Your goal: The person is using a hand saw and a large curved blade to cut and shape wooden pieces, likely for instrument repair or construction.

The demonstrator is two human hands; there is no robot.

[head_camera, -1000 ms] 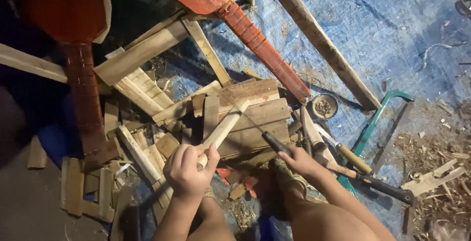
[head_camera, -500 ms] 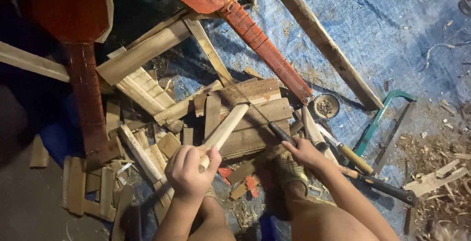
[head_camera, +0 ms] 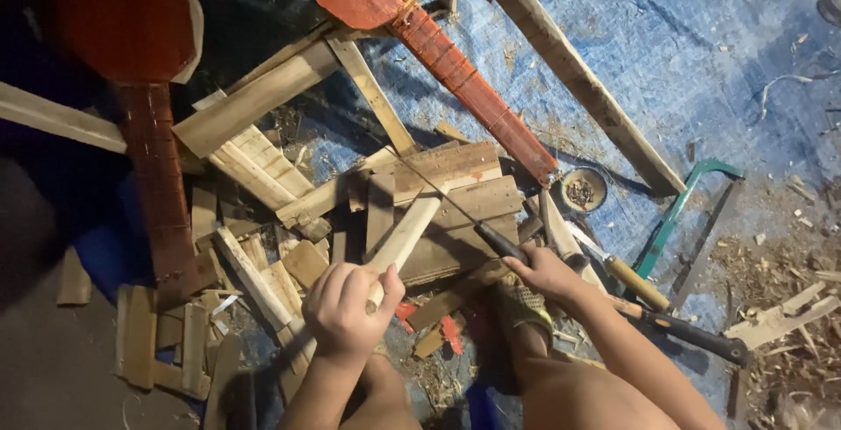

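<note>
A pale stick point(head_camera: 405, 236) is gripped at its near end by the left hand point(head_camera: 349, 307), whose fingers are closed fully round it. Its far end is propped on a stack of boards point(head_camera: 455, 198) in the middle of the blue tarp point(head_camera: 701, 71), so that it slopes up and away from the person. The right hand point(head_camera: 547, 271) is wrapped tight round the dark handle of a thin saw point(head_camera: 455, 207), and the narrow blade runs up and to the left, crossing over the top end of the stick. Whether the teeth actually touch the wood cannot be told.

For a clean cut, the stick is best kept pressed down against the boards so that it cannot roll or chatter, with the left hand kept well back from the blade line, as it is here. The blade should be held square to the stick, and long, light strokes are likely to serve better than short, forced ones, since so thin a blade would probably bend or bind under pressure. The foot point(head_camera: 521, 307) planted just below the boards seems to steady the stack, which helps.

Loose offcuts point(head_camera: 254, 281) lie scattered to the left of the stick, and a green-framed hacksaw point(head_camera: 679, 211), a wooden-handled tool point(head_camera: 626, 277) and a small round tin point(head_camera: 583, 190) lie toward the right edge of the tarp. Two red instrument bodies with long necks point(head_camera: 473, 88) lie across the far side.
</note>
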